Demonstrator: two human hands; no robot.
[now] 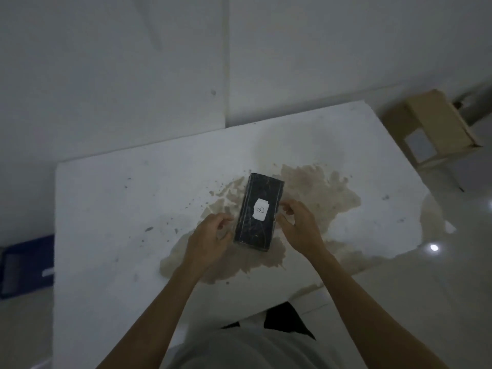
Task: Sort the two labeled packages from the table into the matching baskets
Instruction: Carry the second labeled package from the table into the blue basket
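Dim light. Dark package (257, 212) lies flat on the white table (111, 198), over a brown stain (314, 193). White label (260, 209) on the package's top face reads "B".

Left hand (210, 239): just left of the package, fingers curled and partly open, close to its left edge; contact cannot be told.

Right hand (299, 226): just right of the package, fingers bent, partly open, at its right edge; no closed grip seen.

Tan box (436, 123) on the floor, well right of the package. Blue container (26, 265) well left of it.
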